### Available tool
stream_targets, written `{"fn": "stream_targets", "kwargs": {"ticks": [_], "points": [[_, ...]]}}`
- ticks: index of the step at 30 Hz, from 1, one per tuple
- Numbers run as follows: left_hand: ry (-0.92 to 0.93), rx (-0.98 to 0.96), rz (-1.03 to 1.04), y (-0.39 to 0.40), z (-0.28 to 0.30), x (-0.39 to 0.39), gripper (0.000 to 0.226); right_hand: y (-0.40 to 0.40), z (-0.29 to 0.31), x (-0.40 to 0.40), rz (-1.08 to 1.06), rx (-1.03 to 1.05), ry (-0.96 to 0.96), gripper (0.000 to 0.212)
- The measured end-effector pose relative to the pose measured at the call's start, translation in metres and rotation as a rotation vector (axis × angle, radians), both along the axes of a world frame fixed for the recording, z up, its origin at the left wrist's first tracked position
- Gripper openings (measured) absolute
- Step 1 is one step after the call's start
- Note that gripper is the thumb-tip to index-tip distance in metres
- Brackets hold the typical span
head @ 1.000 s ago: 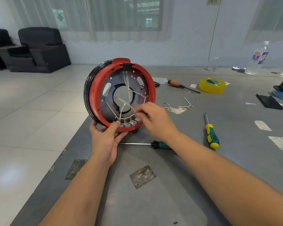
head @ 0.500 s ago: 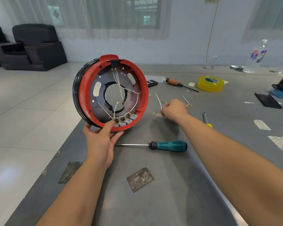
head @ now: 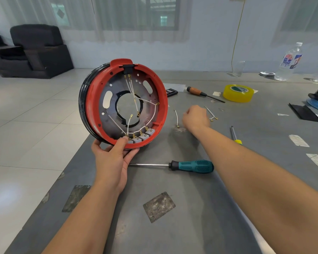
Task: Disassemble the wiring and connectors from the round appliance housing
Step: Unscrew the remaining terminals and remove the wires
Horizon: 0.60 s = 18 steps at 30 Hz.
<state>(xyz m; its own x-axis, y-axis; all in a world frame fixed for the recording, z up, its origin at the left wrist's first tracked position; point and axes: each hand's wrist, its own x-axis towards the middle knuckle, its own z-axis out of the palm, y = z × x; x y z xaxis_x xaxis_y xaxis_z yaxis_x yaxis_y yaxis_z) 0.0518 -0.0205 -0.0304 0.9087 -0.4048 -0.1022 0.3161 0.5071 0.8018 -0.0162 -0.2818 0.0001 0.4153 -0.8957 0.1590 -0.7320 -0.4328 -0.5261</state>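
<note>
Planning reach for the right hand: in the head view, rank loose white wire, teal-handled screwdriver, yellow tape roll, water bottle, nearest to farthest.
1. Loose white wire, just left of the right hand.
2. Teal-handled screwdriver, nearer the person.
3. Yellow tape roll, beyond, to the right.
4. Water bottle, far right, at the back.

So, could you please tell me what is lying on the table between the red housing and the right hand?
The head view shows one loose white wire on the table between the red housing and the right hand.

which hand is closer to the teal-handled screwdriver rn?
Left. The left hand grips the red housing right beside the tip of the teal-handled screwdriver. The right hand is farther back on the table, by the loose wires.
</note>
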Motion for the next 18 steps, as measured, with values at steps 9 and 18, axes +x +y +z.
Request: {"fn": "stream_targets", "kwargs": {"ticks": [9,18], "points": [[-0.014,0.027,-0.001,0.0,0.002,-0.003,0.059,-0.006,-0.008,-0.022,0.399,-0.278,0.507,0.036],[-0.006,0.015,0.0,0.0,0.001,-0.003,0.06,-0.008,-0.003,-0.034,0.428,-0.293,0.44,0.042]]}}
